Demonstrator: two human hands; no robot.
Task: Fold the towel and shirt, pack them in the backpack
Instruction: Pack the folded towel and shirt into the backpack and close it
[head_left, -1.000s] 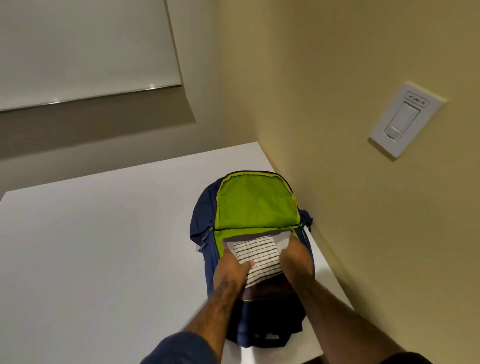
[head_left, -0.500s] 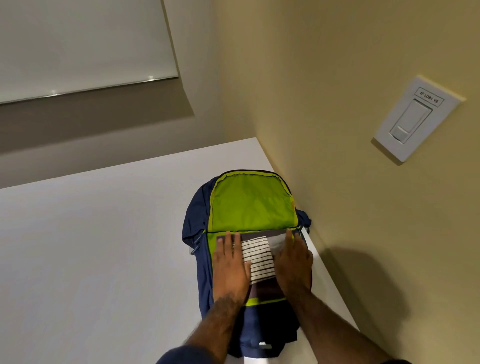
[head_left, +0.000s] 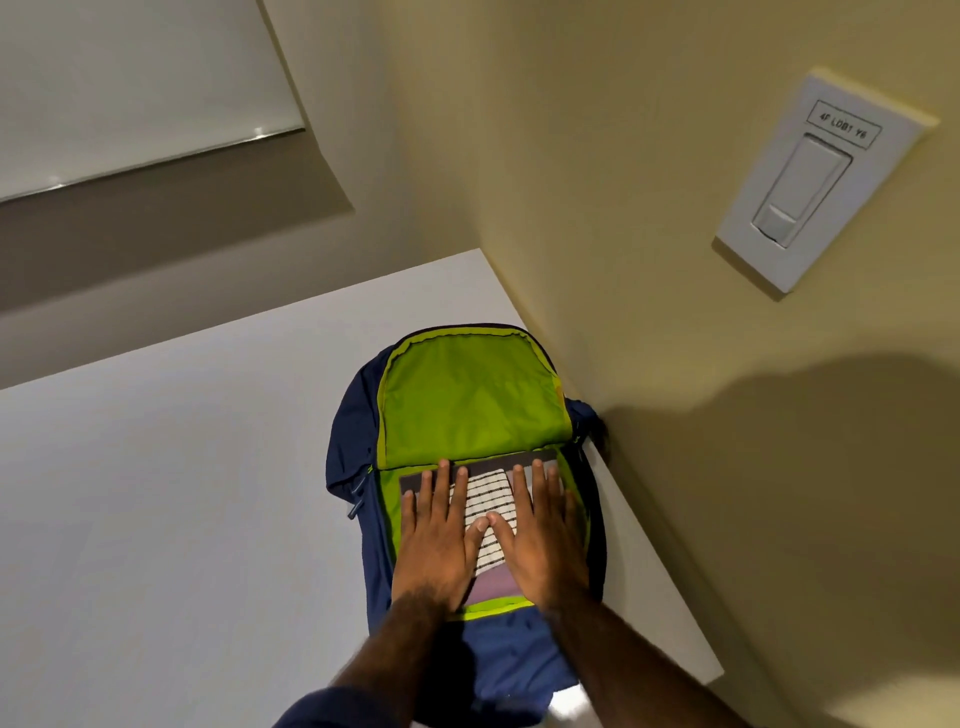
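The navy blue fabric backpack with lime-green lining lies flat in the far right corner of the white tabletop. At 3 o'clock its side touches the pale yellow wall, and the table's far edge runs close behind its top at 12. Bare tabletop spreads wide toward 9 o'clock. At 5 o'clock the table's near right corner ends beside the wall.

The pack's long axis runs 12 to 6, with the opened flap laid back toward 12, green lining up. Inside the main compartment sits a folded mauve-grey cloth, and on it a narrower white cloth with dark stripes, its length also 12 to 6. Which is the towel and which the shirt cannot be told.

The left hand and right hand lie palm down on the cloths, fingers straight, pointing to 12, with the thumbs close together on the striped cloth.

A white rocker light switch sits on the wall at 2 o'clock.
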